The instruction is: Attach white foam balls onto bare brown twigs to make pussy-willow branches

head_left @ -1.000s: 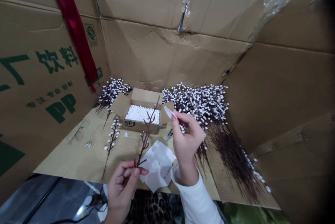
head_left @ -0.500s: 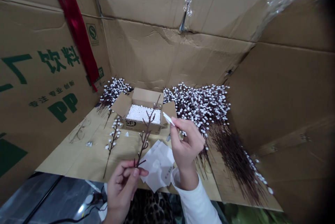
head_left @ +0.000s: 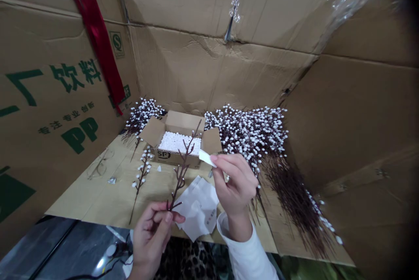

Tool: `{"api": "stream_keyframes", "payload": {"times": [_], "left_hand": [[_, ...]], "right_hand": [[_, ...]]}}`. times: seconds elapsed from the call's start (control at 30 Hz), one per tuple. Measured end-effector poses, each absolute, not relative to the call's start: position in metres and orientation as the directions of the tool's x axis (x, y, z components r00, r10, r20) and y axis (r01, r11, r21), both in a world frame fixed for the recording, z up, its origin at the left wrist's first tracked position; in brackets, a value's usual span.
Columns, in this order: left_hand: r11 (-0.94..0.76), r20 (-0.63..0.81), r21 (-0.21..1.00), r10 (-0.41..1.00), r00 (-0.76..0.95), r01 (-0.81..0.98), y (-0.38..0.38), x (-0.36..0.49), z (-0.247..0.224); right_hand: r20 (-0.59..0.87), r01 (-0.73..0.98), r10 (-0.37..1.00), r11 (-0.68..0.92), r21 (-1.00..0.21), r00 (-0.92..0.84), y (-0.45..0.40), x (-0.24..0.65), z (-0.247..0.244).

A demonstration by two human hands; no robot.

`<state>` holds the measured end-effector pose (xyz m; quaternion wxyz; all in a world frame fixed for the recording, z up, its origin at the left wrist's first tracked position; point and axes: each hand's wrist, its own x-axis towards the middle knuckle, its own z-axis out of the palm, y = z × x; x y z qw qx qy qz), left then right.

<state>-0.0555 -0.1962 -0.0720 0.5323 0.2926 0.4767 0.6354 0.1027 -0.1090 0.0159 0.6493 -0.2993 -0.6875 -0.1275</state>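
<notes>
My left hand (head_left: 155, 232) pinches the lower end of a brown artificial twig (head_left: 181, 174), which stands upright with bare side shoots, some tipped with white. To its right, my right hand (head_left: 234, 184) is closed on a small flat white piece (head_left: 207, 158), perhaps paper or card, held close to the twig but apart from it. Behind the twig an open cardboard box (head_left: 180, 159) holds many small white foam-like balls (head_left: 175, 142). White paper sheets (head_left: 196, 208) lie on the board between and below my hands.
A finished-looking twig with white berries (head_left: 141, 171) lies left of the box. White-berried bunches (head_left: 250, 134) stand behind right and another bunch (head_left: 144, 112) behind left. Bare brown stems (head_left: 294, 197) lie at right. Eyeglasses (head_left: 100, 166) rest at left. Cardboard walls (head_left: 183, 66) enclose the table.
The white piece in my right hand has turned and moved slightly left and down, nearer the twig, showing more of its flat face. My left hand and the twig have hardly moved.
</notes>
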Motion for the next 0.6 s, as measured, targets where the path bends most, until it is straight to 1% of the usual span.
{"api": "stream_keyframes", "payload": {"times": [0.13, 0.23, 0.33, 0.5, 0.6], "left_hand": [[-0.006, -0.107, 0.922, 0.957, -0.269, -0.387, -0.198, -0.057, -0.074], [-0.003, -0.105, 0.918, 0.963, -0.250, -0.396, -0.200, -0.057, -0.075], [-0.007, -0.098, 0.917, 0.965, -0.242, -0.399, -0.200, -0.056, -0.075], [-0.024, -0.088, 0.910, 0.965, -0.248, -0.415, -0.198, -0.056, -0.073], [-0.014, -0.107, 0.904, 0.960, -0.258, -0.428, -0.196, -0.056, -0.073]], "right_hand": [[0.935, 0.515, 0.337, 0.785, -0.344, 0.110, -0.102, 0.097, 0.015], [0.905, 0.463, 0.403, 0.782, -0.418, 0.136, -0.098, 0.093, 0.013], [0.889, 0.413, 0.435, 0.791, -0.452, 0.141, -0.098, 0.093, 0.010], [0.868, 0.315, 0.450, 0.809, -0.495, 0.209, -0.107, 0.100, 0.003], [0.863, 0.301, 0.439, 0.812, -0.501, 0.251, -0.113, 0.103, 0.000]]}}
